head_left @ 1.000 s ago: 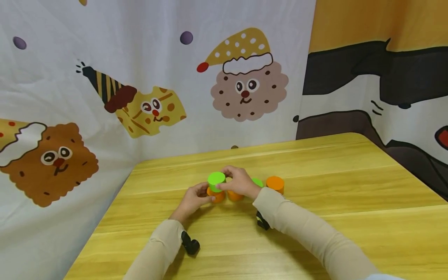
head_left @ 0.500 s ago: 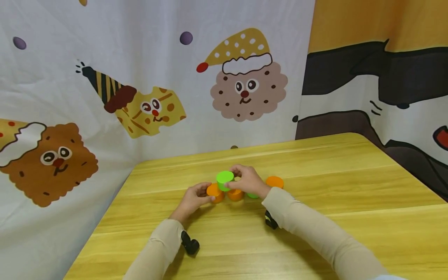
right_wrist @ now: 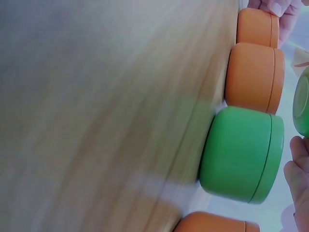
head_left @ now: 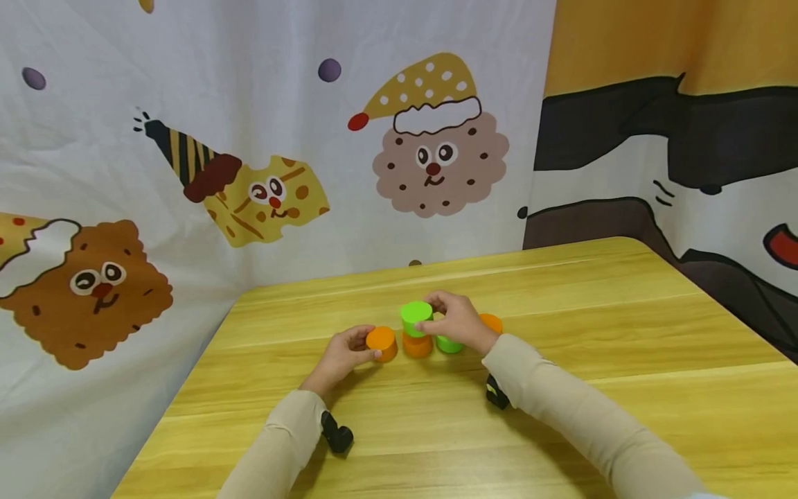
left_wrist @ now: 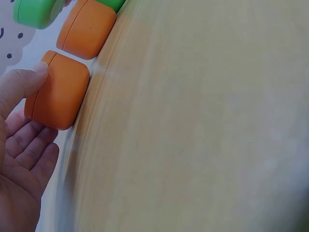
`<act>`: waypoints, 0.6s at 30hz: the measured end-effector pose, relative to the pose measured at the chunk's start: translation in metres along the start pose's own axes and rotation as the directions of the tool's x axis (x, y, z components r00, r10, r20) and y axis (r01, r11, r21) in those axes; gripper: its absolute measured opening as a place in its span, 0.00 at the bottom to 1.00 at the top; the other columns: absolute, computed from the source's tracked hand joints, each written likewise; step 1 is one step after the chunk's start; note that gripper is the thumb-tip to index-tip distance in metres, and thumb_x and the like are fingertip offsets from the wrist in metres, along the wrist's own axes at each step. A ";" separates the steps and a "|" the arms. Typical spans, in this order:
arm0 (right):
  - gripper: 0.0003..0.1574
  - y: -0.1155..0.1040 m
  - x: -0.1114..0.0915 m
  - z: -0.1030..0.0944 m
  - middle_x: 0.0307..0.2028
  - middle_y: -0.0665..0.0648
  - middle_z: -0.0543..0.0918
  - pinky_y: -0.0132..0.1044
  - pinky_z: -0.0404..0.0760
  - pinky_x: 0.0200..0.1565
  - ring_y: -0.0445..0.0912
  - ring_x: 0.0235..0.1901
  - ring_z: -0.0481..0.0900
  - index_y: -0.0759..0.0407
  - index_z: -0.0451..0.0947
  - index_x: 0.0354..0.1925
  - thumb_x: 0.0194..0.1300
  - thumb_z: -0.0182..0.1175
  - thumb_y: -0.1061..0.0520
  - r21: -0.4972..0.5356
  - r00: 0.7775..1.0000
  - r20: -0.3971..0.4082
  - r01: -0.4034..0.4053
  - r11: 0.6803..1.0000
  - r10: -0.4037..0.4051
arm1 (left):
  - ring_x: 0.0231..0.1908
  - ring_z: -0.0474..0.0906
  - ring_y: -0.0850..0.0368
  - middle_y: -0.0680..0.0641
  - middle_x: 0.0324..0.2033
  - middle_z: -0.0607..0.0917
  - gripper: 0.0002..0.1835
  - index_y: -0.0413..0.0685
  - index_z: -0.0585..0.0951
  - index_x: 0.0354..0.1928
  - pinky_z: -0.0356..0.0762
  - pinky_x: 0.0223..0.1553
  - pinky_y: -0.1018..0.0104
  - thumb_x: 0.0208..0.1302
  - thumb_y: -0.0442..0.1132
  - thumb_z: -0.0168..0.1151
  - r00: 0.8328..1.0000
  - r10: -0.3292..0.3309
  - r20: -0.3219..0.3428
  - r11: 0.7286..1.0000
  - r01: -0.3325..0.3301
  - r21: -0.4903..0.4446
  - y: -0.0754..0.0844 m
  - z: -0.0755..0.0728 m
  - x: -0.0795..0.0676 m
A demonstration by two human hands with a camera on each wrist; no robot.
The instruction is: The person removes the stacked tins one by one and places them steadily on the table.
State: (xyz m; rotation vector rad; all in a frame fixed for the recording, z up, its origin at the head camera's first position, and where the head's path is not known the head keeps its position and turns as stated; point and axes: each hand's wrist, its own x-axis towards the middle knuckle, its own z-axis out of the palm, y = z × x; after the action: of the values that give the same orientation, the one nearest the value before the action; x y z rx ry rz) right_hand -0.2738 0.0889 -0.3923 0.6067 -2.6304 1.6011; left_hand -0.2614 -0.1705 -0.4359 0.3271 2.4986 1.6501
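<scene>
Several round lidded jars stand in a row on the table. My left hand [head_left: 343, 351] grips the leftmost orange jar [head_left: 382, 344], thumb on the near side and fingers behind it; its lid seam shows in the left wrist view. A green jar [head_left: 416, 319] is pinched between thumb and fingers of my right hand [head_left: 460, 322], raised over the second orange jar [head_left: 417, 345]. In the right wrist view a gap separates this raised green jar [right_wrist: 303, 104] from the row. Another green jar [head_left: 449, 344] stands below my right hand, partly hidden by it.
A further orange jar [head_left: 492, 324] ends the row on the right, half covered by the right hand and sleeve. The wood-grain table [head_left: 399, 430] reaches back to a hanging cloth [head_left: 280, 83] printed with cartoon figures. Black wrist-camera mounts [head_left: 337, 434] hang below the sleeves.
My right hand has carried the green jar rightward, from above the leftmost orange jar to above the second one. The left hand stays on the leftmost orange jar.
</scene>
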 end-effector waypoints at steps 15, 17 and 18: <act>0.26 0.011 -0.010 -0.021 0.41 0.55 0.81 0.47 0.77 0.50 0.48 0.43 0.78 0.58 0.76 0.47 0.50 0.70 0.52 0.017 0.998 -0.048 0.032 0.999 -0.031 | 0.50 0.77 0.47 0.40 0.51 0.79 0.29 0.39 0.73 0.59 0.77 0.51 0.58 0.54 0.35 0.68 1.000 -0.009 -0.006 1.000 0.009 0.005 0.002 0.000 -0.003; 0.26 0.012 -0.010 -0.024 0.42 0.56 0.81 0.50 0.76 0.52 0.49 0.44 0.78 0.59 0.75 0.47 0.50 0.70 0.52 0.019 0.998 -0.051 0.028 0.999 -0.027 | 0.50 0.77 0.47 0.40 0.51 0.80 0.29 0.39 0.73 0.59 0.77 0.51 0.59 0.54 0.35 0.68 1.000 -0.009 -0.010 1.000 0.009 0.007 0.002 0.000 -0.003; 0.26 0.013 -0.011 -0.026 0.42 0.56 0.81 0.52 0.75 0.53 0.50 0.45 0.78 0.59 0.75 0.47 0.50 0.70 0.52 0.018 0.998 -0.054 0.028 0.999 -0.027 | 0.50 0.77 0.48 0.40 0.51 0.80 0.29 0.39 0.73 0.59 0.77 0.51 0.59 0.54 0.35 0.68 1.000 -0.011 -0.012 1.000 0.011 0.007 0.003 0.000 -0.003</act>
State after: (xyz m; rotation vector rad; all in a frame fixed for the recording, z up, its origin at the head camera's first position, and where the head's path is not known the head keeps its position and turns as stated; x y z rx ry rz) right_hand -0.2728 0.1195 -0.3933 0.5889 -2.5610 1.6131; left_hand -0.2577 -0.1702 -0.4335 0.3041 2.5105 1.6448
